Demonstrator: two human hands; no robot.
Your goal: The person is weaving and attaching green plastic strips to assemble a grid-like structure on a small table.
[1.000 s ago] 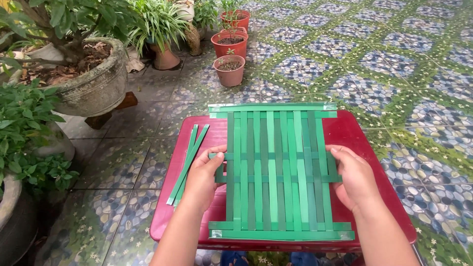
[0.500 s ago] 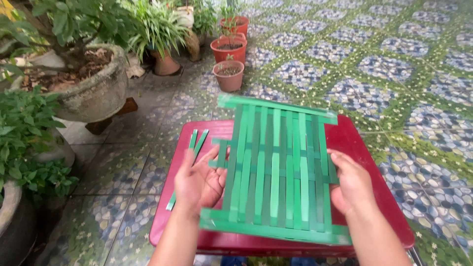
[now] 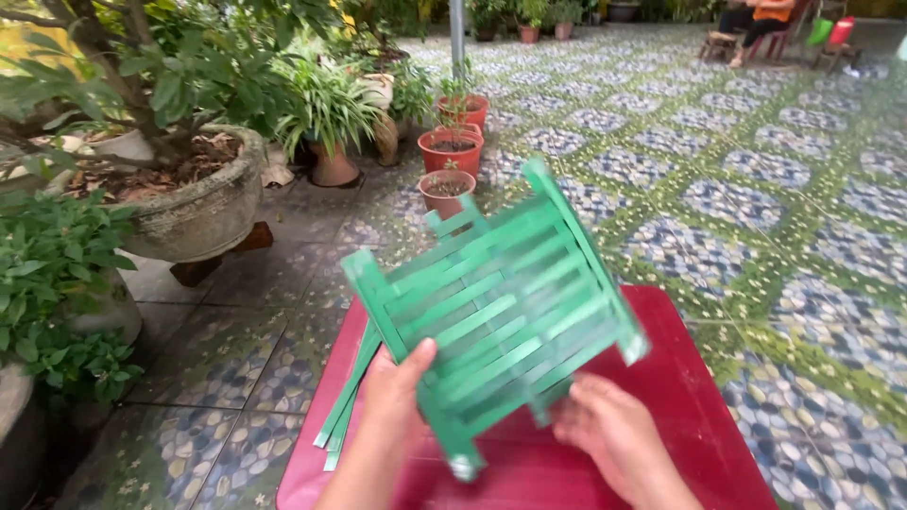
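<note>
A woven mat of green strips is lifted off the red table and turned at a slant, its far corner raised. My left hand grips its near left edge, thumb on top. Under its near right edge, my right hand holds it with the fingers partly hidden behind the mat. Several loose green strips lie on the table's left edge, beside my left hand.
Terracotta pots with plants stand on the patterned tile floor beyond the table. A large stone planter and leafy bushes crowd the left. A seated person is far off at the top right.
The mat lay flat on the table a second ago. Both hands have lifted it and rotated it clockwise, tilting it up. The camera view has risen toward the yard.
</note>
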